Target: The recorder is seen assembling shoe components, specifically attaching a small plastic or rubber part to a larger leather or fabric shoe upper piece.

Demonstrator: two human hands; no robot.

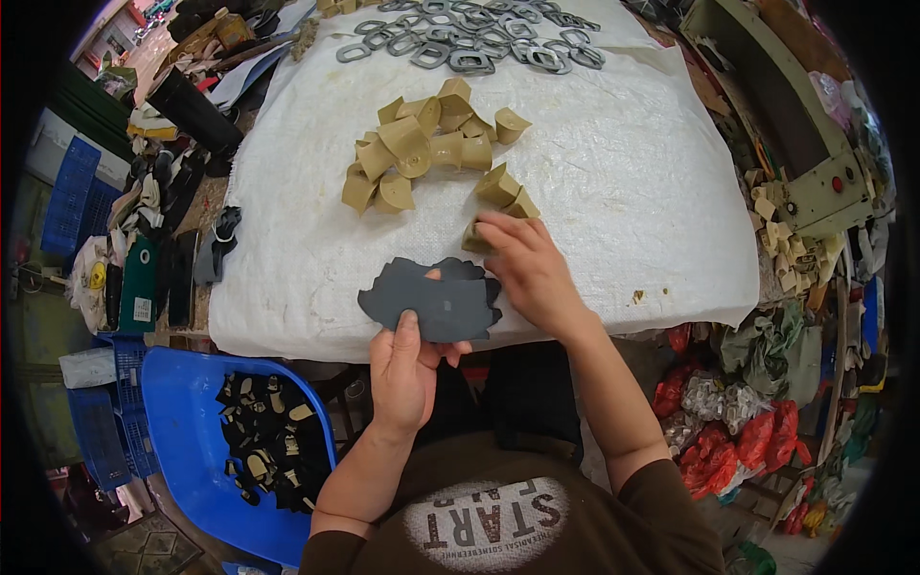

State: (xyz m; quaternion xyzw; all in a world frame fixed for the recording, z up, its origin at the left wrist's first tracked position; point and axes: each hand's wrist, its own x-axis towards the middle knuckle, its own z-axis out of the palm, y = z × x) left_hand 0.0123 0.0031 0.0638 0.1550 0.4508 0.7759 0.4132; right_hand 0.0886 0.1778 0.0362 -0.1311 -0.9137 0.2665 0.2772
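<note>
My left hand (405,369) grips a stack of dark grey, leather-like sheets (422,302) with notched edges, thumb on top and fingers beneath. To its right, my right hand (529,264) has its fingers closed round a tan plastic shoe heel (473,239), slightly blurred and partly covered by the fingers. Just beyond that hand, tan heels (498,185) lie close together on the white woven sheet (632,211). A larger heap of similar tan heels (407,144) sits farther off, left of the middle.
Many grey ring-shaped pieces (470,60) are spread at the table's far end. A blue tub (172,412) with black pieces stands below left. A green machine (824,192) is at right, above red plastic bags (709,460). Clutter (168,172) lines the left side.
</note>
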